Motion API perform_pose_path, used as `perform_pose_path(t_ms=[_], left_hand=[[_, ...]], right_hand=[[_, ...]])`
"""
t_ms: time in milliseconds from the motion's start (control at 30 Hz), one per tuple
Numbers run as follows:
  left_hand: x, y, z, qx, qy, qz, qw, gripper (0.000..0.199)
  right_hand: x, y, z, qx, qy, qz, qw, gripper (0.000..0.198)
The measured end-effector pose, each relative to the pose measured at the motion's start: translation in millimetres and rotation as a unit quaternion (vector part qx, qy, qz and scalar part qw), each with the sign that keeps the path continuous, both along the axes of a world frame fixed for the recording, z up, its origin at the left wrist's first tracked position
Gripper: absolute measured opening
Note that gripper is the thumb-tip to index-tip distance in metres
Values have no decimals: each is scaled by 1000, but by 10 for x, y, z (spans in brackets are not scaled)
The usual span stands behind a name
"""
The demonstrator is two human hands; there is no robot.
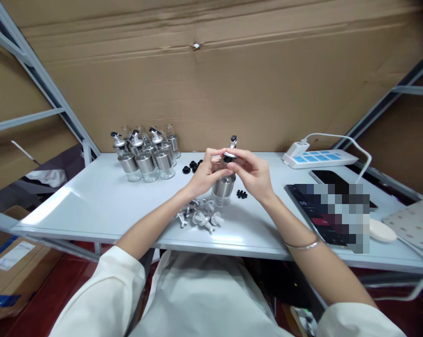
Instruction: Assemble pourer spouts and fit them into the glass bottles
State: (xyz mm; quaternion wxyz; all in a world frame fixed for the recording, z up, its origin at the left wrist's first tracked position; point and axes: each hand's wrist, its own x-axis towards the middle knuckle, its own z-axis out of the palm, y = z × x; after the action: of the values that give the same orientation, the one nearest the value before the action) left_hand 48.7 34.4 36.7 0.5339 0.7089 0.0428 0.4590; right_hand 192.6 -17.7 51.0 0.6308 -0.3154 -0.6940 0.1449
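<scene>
An oil bottle [222, 189] of clear glass with a steel sleeve stands upright in front of me. At its mouth is a pour spout [230, 153], silvery with a black tip. My right hand [252, 174] pinches this spout between thumb and fingers. My left hand [208, 172] closes on the spout from the other side, its thumb beside the bottle neck. Whether the spout is seated in the neck is hidden by my fingers. Loose grey pour spouts [201, 216] lie in a pile near the table edge. Black stoppers [186, 169] sit behind my left hand, and small black caps [242, 194] by my right.
Several similar bottles [146, 164] stand together at the back left, some with spouts fitted. On the right are a power strip [320, 159] with a plugged charger, a phone [327, 180], a partly blurred tablet-like device [304, 206] and a white round object [382, 231]. Cardboard [211, 93] walls the back.
</scene>
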Motion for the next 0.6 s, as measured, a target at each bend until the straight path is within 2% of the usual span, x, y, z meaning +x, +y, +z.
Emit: perform_pose_path(t_ms=[600], left_hand=[[25, -17, -28, 19, -5, 42, 999, 38]], right_hand=[[13, 22, -41, 52, -47, -32, 997, 22]])
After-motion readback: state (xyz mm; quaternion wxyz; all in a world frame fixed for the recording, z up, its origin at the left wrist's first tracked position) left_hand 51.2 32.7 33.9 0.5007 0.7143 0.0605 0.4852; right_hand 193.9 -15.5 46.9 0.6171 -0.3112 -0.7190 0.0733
